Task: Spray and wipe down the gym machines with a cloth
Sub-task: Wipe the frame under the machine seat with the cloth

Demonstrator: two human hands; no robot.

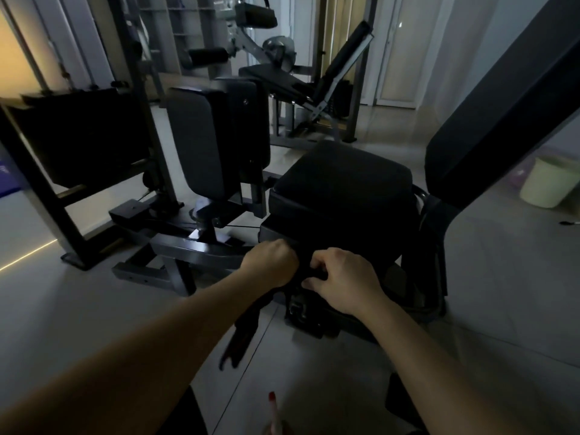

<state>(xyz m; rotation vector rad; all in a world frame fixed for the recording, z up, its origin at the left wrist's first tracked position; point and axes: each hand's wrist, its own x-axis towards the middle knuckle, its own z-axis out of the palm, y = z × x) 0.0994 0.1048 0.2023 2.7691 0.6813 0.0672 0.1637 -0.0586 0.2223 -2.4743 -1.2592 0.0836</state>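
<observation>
A dark cloth [243, 332] hangs from between my two hands down toward the floor. My left hand [271, 262] grips its upper end in a fist. My right hand [340, 282] pinches the cloth just to the right, fingers curled. Both hands are at the front edge of a black padded gym seat [342, 180], whose backrest [502, 114] rises at the right. A spray bottle with a red tip [273, 412] shows at the bottom edge, between my arms.
A black upright pad [201, 146] on a metal frame stands left of the seat. A second machine [282, 73] is behind. A black rack [78, 146] is at the left, a pale bin [547, 180] on the tiled floor at the right.
</observation>
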